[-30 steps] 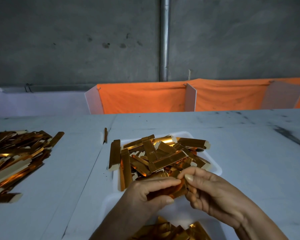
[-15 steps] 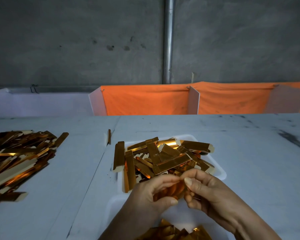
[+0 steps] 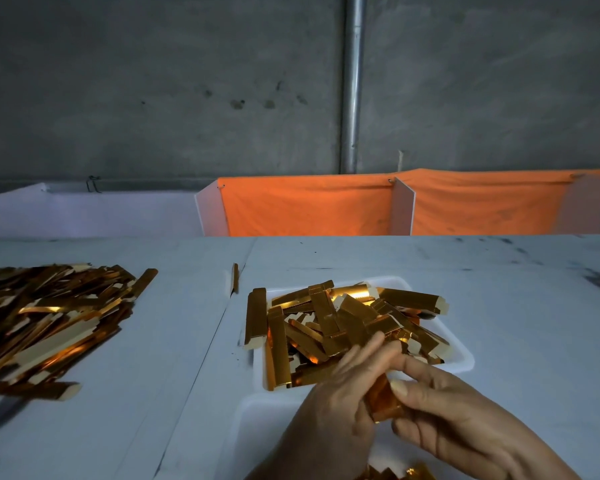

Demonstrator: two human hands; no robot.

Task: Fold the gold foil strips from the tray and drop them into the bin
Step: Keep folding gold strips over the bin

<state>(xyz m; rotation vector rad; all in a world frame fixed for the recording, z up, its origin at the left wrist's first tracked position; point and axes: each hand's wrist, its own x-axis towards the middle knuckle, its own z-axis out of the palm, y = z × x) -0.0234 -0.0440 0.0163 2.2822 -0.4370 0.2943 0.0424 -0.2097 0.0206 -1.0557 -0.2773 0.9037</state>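
A white tray [image 3: 459, 358] in the middle of the table holds a heap of gold foil strips [image 3: 340, 317]. In front of it, my left hand [image 3: 329, 407] and my right hand [image 3: 454, 420] together hold one gold foil strip [image 3: 383, 400], mostly hidden between them. My right thumb presses on it, and my left fingers stretch over its top. A second white tray [image 3: 257, 431] lies under my hands, with more gold pieces [image 3: 395, 474] at the bottom edge of the view.
A large loose pile of gold strips [image 3: 49, 317] covers the table's left side. One single strip [image 3: 235, 278] lies beside the table seam. Orange cloth dividers [image 3: 309, 206] and a white panel [image 3: 84, 213] stand along the table's back edge, before a grey wall.
My hands have turned the strip more upright and my left fingers have straightened over it. The camera has tilted slightly, so the view has shifted.
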